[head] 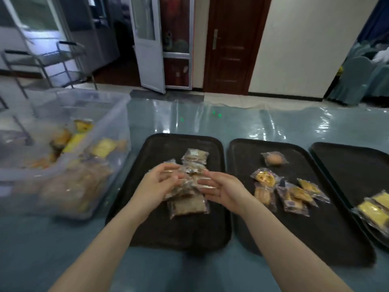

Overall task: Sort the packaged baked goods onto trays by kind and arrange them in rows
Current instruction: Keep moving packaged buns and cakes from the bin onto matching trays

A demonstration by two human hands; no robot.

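Three black trays lie side by side on the table. On the left tray [147, 148] a loose pile of brown packaged pastries [187, 204] sits in the middle. My left hand [156, 184] and my right hand [219, 189] flank that pile, fingers fairly straight and touching the wrappers from either side. Several yellow and orange packaged pastries [294, 196] lie on the middle tray [242, 157], with a round bun in a wrapper [273, 158] at the back. Yellow packaged cakes [376, 209] lie at the right tray's [341, 157] front right.
A clear plastic bin [69, 157] holding several mixed packaged baked goods stands on the left of the table. The table [210, 114] has a glossy blue-green plastic cover. Behind it are a metal trolley [46, 60], an open white door and a brown door.
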